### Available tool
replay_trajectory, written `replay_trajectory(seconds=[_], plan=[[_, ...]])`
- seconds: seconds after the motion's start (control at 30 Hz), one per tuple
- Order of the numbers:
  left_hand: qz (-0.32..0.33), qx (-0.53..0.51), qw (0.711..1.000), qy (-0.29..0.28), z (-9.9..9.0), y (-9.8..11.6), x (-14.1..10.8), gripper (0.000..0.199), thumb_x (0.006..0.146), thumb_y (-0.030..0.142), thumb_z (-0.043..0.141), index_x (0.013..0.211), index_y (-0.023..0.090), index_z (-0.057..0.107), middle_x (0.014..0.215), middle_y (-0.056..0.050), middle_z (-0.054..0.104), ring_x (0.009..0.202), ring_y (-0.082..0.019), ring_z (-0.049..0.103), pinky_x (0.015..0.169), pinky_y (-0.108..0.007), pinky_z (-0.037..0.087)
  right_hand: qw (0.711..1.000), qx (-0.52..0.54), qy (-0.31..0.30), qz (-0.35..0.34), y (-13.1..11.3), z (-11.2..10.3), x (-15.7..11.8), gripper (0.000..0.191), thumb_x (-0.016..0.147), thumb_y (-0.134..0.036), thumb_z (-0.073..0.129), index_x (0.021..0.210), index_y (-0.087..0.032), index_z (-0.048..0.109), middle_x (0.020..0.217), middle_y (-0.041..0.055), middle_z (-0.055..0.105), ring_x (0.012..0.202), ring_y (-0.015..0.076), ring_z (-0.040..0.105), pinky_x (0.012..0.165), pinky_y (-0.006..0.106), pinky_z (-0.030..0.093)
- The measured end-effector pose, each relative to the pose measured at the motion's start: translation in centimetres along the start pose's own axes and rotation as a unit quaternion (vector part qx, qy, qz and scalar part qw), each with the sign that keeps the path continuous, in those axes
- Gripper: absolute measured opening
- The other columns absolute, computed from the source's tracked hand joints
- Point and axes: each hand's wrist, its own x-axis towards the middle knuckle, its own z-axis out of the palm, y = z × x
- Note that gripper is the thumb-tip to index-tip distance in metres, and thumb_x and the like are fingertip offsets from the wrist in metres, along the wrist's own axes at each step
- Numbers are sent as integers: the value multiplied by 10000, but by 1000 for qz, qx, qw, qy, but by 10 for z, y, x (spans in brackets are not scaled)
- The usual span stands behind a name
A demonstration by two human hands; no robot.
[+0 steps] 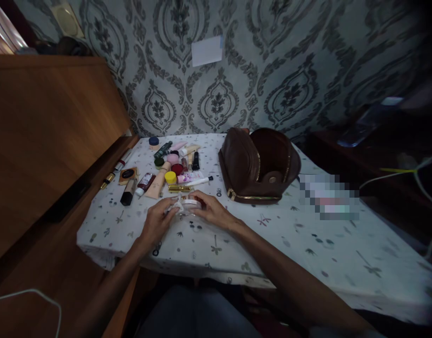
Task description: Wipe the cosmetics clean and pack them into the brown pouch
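Note:
Near the front of the table, my right hand [212, 209] grips a small round cosmetic jar [192, 203] with a pale side and a pinkish-brown top. My left hand [158, 219] pinches a crumpled white tissue [180, 204] against the jar's left side. Just beyond the hands lies a gold lipstick tube [179, 188]. A yellow-lidded pot [170, 177], a peach squeeze tube [158, 182] and a white pen-like stick [200, 181] are close behind it. To the right of them stands a brown cosmetic bag [242, 162], unzipped, its dark inside showing.
Several more cosmetics are spread at the left, among them a dark-capped bottle [128, 192], a square compact [127, 174] and a black tube [196, 160]. The patterned tablecloth [230, 249] covers the table. A wooden panel [54, 136] borders the left; a blurred-out item lies at right.

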Motion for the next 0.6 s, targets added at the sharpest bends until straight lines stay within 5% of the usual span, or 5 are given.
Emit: replay_trajectory(seconds=[0.1, 0.2, 0.43, 0.6], plan=[[107, 42, 993, 10, 3, 7, 2, 153, 944, 250, 551, 1024, 188, 665, 1053, -83, 732, 1021, -217, 672, 910, -347, 532, 999, -36, 8, -4, -3, 1, 0, 281, 841, -271, 672, 1101, -186, 608, 992, 23, 675, 907, 190, 618, 832, 314, 465], [142, 68, 987, -7, 10, 7, 1, 175, 962, 219, 519, 1072, 193, 653, 1135, -104, 721, 1106, -223, 655, 959, -380, 529, 994, -112, 15, -8, -4, -4, 0, 267, 831, -263, 706, 1080, -196, 633, 1020, 39, 685, 956, 213, 616, 867, 340, 454], [67, 66, 995, -27, 25, -6, -3, 139, 946, 251, 540, 1009, 199, 653, 1049, -81, 735, 993, -229, 687, 873, -372, 550, 976, -213, 19, -40, -5, -20, 1, 196, 845, -326, 720, 994, -201, 696, 925, 61, 661, 943, 244, 564, 855, 384, 431], [28, 57, 997, -49, 23, -2, -1, 131, 938, 269, 539, 983, 202, 642, 977, -56, 727, 918, -222, 684, 827, -341, 531, 994, -103, 21, -24, -3, -23, 0, 192, 862, -300, 685, 1018, -190, 668, 984, 49, 681, 936, 215, 593, 841, 336, 423]])
